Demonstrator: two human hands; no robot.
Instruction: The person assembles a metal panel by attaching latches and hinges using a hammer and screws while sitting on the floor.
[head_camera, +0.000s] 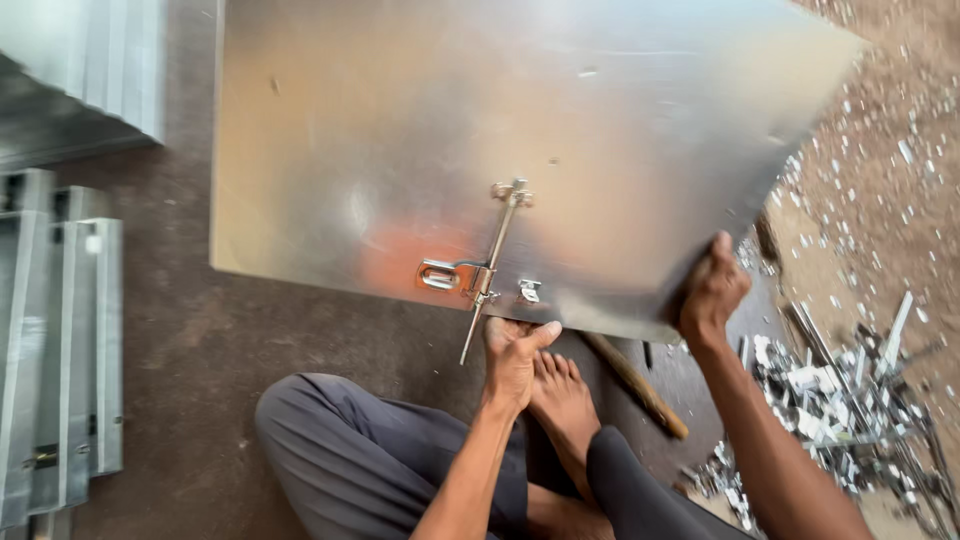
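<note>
Sheet metal fills the upper half of the view: 1 large galvanised panel is held tilted above a dark floor, fitted near its lower edge with a slide-bolt latch and a small clip beside it. Left hand is closed on the panel's near edge just under the latch, thumb on top, and right hand grips the lower right corner with fingers wrapped around the edge. A bare foot rests below the left hand, close to the panel's edge. The step in hand looks like positioning or turning the panel with both hands, so any further move calls for a firm 2-handed hold and care with the sharp edge near the foot. A wooden handle lies on the floor under the panel, metal offcuts are scattered at right, and folded steel sections are stacked at left.
</note>
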